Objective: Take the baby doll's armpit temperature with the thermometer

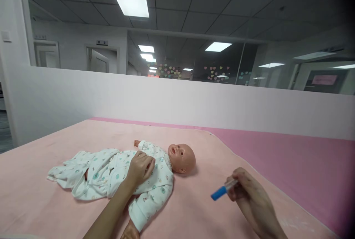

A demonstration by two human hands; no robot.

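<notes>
A baby doll (pixel 181 157) in a white printed outfit (pixel 158 179) lies on its back, head to the right and legs to the left. My left hand (pixel 141 167) rests on the doll's chest with its fingers curled against the cloth. Whether it pinches any fabric is hidden. Off to the right of the doll's head, my right hand (pixel 246 194) is closed around a small slim tool with a clear handle and blue end (pixel 219 193). The blue end points left and down, apart from the doll. Its exact kind I cannot tell.
A peach-coloured sheet (pixel 83 135) lies under the doll, over a pink surface (pixel 291 157) that shows along the right and back. Behind stands a low white wall (pixel 166 98) with a glass window above it. The doll's near arm reaches toward the front edge.
</notes>
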